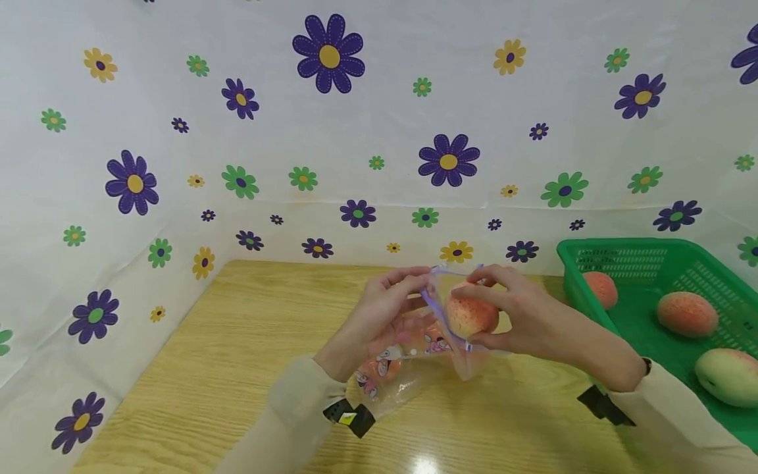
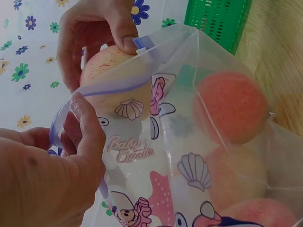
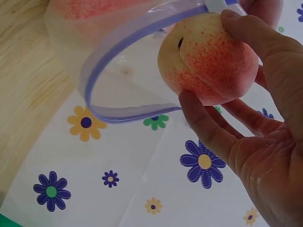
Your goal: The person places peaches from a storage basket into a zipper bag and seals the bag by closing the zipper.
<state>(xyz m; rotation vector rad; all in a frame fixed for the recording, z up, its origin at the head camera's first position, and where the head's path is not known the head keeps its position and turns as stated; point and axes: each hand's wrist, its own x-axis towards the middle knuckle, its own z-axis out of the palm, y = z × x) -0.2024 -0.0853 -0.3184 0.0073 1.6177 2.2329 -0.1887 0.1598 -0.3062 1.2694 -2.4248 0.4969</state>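
Observation:
A clear zip bag (image 1: 466,365) with cartoon prints and a purple zip edge stands open-mouthed over the table. My left hand (image 1: 379,316) pinches the zip edge between thumb and fingers on the left side of the mouth. With thumb and fingertips my right hand (image 1: 527,319) grips a peach (image 3: 213,61), red-speckled over pale yellow, right at the bag's mouth. The right thumb lies by the zip's white slider in the left wrist view. Several more peaches (image 2: 232,109) show through the bag's clear wall, lower down.
On the right stands a green plastic basket (image 1: 628,245) holding a reddish peach (image 1: 601,290), an oval reddish one (image 1: 687,314) and a paler one (image 1: 730,376). The wooden table (image 1: 249,342) meets a white flower-print sheet (image 1: 379,118) at the back and left.

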